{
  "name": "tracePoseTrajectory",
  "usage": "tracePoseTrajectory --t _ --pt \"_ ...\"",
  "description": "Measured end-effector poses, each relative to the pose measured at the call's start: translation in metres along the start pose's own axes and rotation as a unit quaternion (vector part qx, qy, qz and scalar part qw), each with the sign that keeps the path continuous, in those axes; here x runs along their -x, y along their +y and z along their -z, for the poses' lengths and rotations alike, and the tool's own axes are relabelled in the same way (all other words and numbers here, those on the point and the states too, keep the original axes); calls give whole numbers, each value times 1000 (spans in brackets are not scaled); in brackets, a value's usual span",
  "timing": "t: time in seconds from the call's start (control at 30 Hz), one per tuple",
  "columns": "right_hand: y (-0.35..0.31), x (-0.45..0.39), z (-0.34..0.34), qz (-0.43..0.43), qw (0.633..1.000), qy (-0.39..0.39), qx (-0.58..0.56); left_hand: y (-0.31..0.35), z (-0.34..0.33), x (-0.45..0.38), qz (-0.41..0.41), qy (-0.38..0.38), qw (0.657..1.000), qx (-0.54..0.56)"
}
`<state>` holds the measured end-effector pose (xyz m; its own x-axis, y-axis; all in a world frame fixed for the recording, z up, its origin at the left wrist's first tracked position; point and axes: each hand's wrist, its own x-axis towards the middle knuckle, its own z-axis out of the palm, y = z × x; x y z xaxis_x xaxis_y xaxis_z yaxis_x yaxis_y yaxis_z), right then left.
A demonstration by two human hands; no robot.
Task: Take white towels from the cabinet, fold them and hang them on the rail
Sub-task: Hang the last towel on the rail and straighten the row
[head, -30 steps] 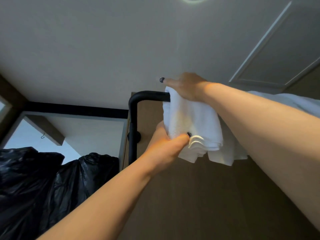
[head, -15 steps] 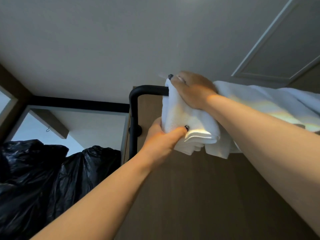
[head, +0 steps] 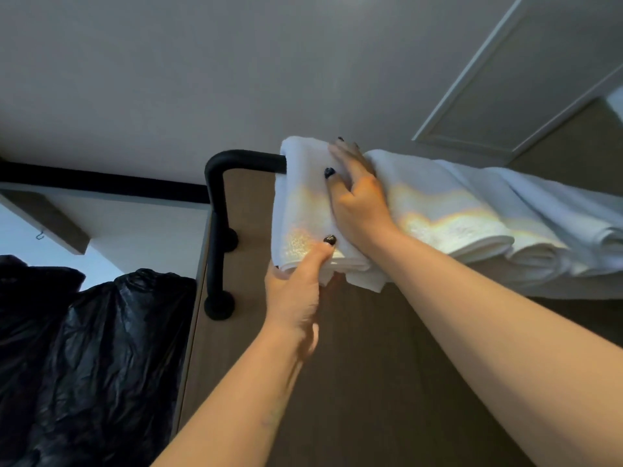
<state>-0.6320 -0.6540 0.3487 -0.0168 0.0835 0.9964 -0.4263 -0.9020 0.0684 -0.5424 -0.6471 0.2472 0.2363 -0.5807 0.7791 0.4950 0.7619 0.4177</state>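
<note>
Head view, looking steeply upward: a folded white towel [head: 303, 210] is hanging over the left end of a black rail [head: 247, 160], just beside the rail's bend down to its wall mounts; the left hand [head: 293, 291] is pinching the towel's lower hem between thumb and curled fingers, thumb on the front face; the right hand [head: 357, 197] is lying on the towel's upper right part with fingers nearly straight and spread, pressing the cloth against the rail rather than gripping it.

To the right, other folded white towels [head: 472, 217] are already draping side by side along the same rail, the nearest one touching the towel in hand; how many there are cannot be counted with certainty, since the far ones are running out of frame.

Judged state of the task: the fetching and folding of this towel are appearing complete, and the hanging is in its final stage, with only squaring of the hem and alignment with its neighbours seeming to remain; whether more towels are waiting in the cabinet cannot be told, as the cabinet is not showing.

Surroundings: a brown wall panel [head: 371, 382] is standing behind the rail; crumpled black plastic sheeting [head: 84, 358] is filling the lower left; a grey ceiling [head: 202, 79] is spanning the top.

Writing: no brand, label or legible text is showing anywhere; the coloured band across the towels is reading as a light glare, not print.
</note>
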Motion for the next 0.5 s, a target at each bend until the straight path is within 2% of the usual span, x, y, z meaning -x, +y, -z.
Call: tracePoseTrajectory --t 0.13,0.23,0.33,0.37,0.43,0.5 --pt "-5 14 5 -23 999 -35 -17 5 1 3 -21 20 999 -19" --pt "-16 19 19 -35 997 -63 29 10 2 2 -42 32 996 -74" --pt "-34 24 40 0 995 -80 63 17 4 0 -54 44 987 -147" --pt "-43 27 48 23 996 -63 58 21 5 -1 -54 47 984 -163" --pt "-56 29 65 74 995 20 63 29 6 -2 -49 49 981 -179" --pt "-58 25 82 86 985 95 118 36 6 -1 -39 47 981 -185"
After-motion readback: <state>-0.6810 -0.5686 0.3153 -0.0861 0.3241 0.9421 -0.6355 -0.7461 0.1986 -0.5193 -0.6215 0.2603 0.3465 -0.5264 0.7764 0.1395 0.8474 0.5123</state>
